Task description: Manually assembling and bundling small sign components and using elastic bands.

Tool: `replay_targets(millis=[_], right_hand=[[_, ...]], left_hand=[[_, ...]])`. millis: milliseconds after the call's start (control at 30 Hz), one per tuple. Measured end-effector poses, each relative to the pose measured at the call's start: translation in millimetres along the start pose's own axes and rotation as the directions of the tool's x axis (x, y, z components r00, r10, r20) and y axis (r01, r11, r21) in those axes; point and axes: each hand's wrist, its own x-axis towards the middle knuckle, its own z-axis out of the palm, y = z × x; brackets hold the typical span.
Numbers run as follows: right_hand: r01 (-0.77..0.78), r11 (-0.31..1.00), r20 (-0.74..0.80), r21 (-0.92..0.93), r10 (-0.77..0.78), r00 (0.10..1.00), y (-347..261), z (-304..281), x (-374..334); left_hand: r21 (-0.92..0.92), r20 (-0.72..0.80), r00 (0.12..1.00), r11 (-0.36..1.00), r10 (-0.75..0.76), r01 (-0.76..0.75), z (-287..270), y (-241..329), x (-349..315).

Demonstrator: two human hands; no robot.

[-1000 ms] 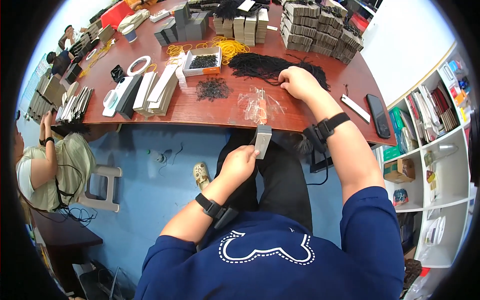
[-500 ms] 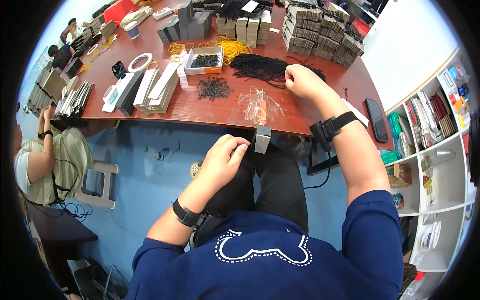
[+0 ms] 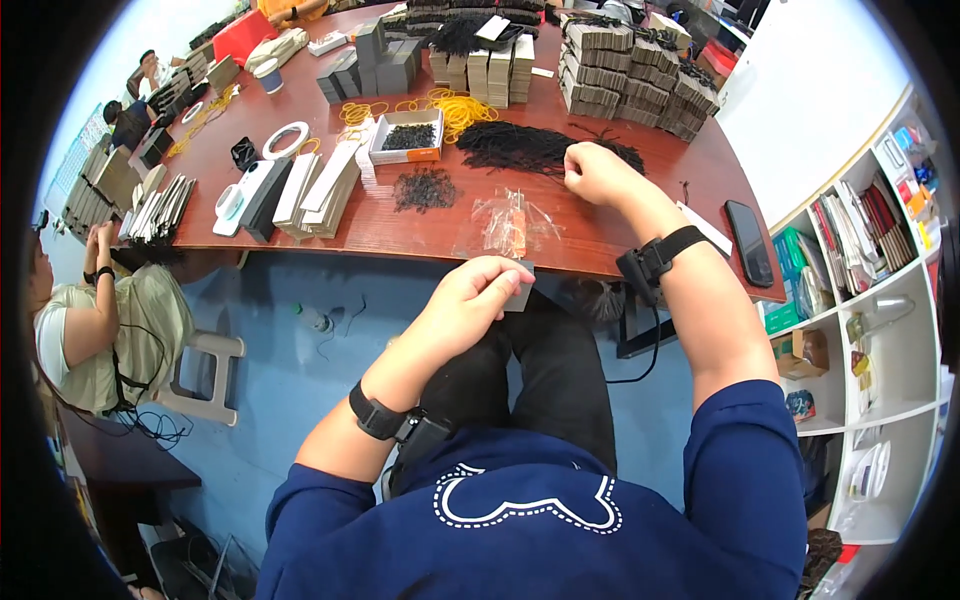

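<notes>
My left hand (image 3: 474,305) is just off the table's front edge, over my lap, fingers curled and closed on a small stack of grey cards (image 3: 524,292). Most of that stack is hidden behind the fingers. Over the table, my right hand (image 3: 604,174) is closed at the near right side of a heap of black cords (image 3: 515,147). What its fingers hold, if anything, cannot be made out. Between the hands lies crumpled clear plastic (image 3: 493,226) with an orange strip (image 3: 519,232). Left of it is a loose pile of small black pieces (image 3: 426,189).
An open box (image 3: 408,137) of black pieces stands beside yellow cords (image 3: 466,112). White card stacks (image 3: 325,190) and a tape ring (image 3: 286,141) are to the left. Bundled cards (image 3: 640,75) pile up at back right, a phone (image 3: 749,242) lies right. Another person (image 3: 80,310) sits left.
My left hand has moved right and slightly up, now covering most of the grey card stack. My right hand has shifted slightly left and down, still closed beside the black cords.
</notes>
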Motion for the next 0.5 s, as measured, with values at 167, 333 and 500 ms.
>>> replay_targets(millis=[167, 333, 500], right_hand=[[-0.123, 0.954, 0.111, 0.273, 0.096, 0.989, 0, -17, -5], [-0.290, 0.753, 0.306, 0.591, 0.124, 0.944, -7, -40, -31], [-0.064, 0.802, 0.230, 0.594, -0.093, 0.969, -40, -24, -74]], left_hand=[[-0.046, 0.049, 0.999, 0.999, -0.010, 0.012, 9, 1, 1], [-0.024, 0.066, 0.997, 0.999, -0.027, 0.028, 6, 7, 8], [-0.439, 0.031, 0.985, 0.883, -0.169, 0.165, 26, 18, 37]])
